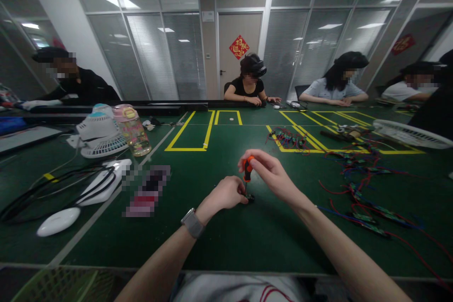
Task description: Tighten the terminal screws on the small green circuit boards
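Note:
An orange and black screwdriver (248, 170) stands nearly upright in my right hand (264, 170), whose fingers are wrapped round its handle. Its tip points down at a small dark part (250, 197) on the green table. My left hand (228, 193), with a grey watch (193, 223) on the wrist, has its fingers pressed together at the left side of that part and beside the screwdriver's shaft. What exactly the left fingertips grip is too small to make out.
Small circuit boards with red and blue wires (364, 218) lie along the right. At left are a white fan (101, 134), a bottle (132, 132), black cables and a white mouse-like object (58, 222). People sit across the green table (198, 170).

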Motion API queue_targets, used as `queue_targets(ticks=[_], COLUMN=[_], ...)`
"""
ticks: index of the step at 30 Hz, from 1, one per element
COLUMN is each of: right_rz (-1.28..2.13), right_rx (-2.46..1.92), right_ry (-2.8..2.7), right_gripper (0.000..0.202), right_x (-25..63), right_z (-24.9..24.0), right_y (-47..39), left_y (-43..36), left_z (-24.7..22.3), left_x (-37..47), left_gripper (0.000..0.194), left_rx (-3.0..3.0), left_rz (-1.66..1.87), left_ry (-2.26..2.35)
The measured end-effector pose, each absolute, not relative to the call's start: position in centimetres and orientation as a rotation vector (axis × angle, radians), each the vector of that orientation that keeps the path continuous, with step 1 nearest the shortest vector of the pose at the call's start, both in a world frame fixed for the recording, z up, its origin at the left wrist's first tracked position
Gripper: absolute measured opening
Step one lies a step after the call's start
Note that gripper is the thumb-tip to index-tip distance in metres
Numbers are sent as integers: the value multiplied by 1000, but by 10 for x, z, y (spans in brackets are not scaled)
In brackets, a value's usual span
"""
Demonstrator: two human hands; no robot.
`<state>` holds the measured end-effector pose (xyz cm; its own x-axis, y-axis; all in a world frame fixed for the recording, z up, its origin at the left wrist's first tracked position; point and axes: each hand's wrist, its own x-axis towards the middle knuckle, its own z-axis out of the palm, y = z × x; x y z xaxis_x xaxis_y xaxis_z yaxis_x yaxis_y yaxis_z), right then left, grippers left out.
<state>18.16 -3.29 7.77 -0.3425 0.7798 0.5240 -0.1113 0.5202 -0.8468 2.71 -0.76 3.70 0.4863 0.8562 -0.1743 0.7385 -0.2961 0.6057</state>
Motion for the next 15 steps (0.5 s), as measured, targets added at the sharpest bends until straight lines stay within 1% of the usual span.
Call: queue_targets(ticks=[6, 10, 15], right_rz=[937, 928, 888], right_rx=[-678, -688, -728], right_ry=[-1487, -1443, -1519], right_gripper=[14, 13, 16], right_x=[189, 192, 193], right_z=[66, 63, 69], right_y=[-22, -19, -23], left_y=[-10, -11, -10], left_z=[44, 44, 42], left_x=[26, 27, 27], left_gripper=[27, 24, 20], left_rx=[2133, 2144, 2163], left_rz=[216, 221, 249], left_ry=[1354, 1369, 1337])
